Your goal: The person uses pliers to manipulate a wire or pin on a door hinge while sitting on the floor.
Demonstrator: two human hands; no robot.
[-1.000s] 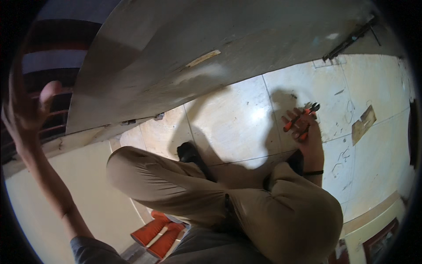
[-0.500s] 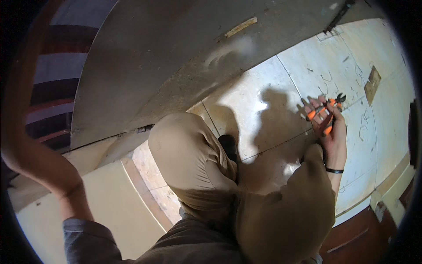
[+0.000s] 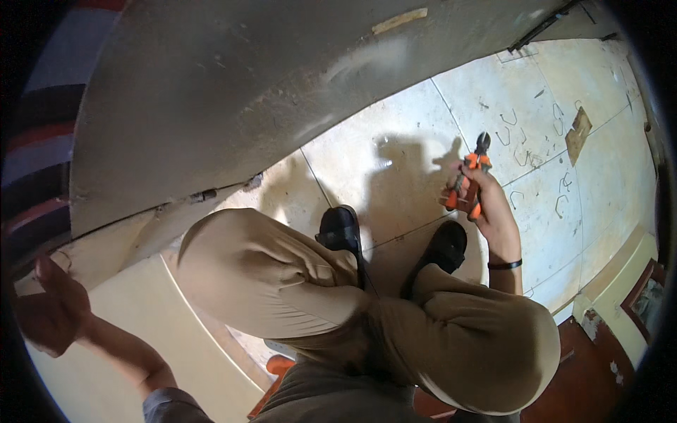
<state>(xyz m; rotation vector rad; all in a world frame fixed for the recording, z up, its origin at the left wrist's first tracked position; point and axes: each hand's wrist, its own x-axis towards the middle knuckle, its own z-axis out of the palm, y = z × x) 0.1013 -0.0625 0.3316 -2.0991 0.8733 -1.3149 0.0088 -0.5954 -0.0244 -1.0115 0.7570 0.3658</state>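
Diagonal cutting pliers [image 3: 479,161] with orange and black handles are held in my right hand [image 3: 492,201], above the tiled floor to the right. Its fingers are wrapped round the handles, and the dark jaws point away from me. At the far left edge, my left hand [image 3: 60,310] is partly in shadow, with the thumb apart and nothing seen in it. It is nearest to the pale panel [image 3: 141,331] beside my knee. Several bent pieces of wire [image 3: 504,134] lie scattered on the floor beyond the pliers.
A large grey metal panel [image 3: 233,92] rises along the far left side. A flat brown piece [image 3: 578,135] lies on the tiles [image 3: 543,233] at the right. My knees and black sandals [image 3: 340,229] fill the middle. Reddish-brown furniture [image 3: 578,374] stands at the lower right.
My right hand has moved left with the pliers, whose jaws now point more straight away. My left hand has come down into view at the left edge. My knees have spread apart.
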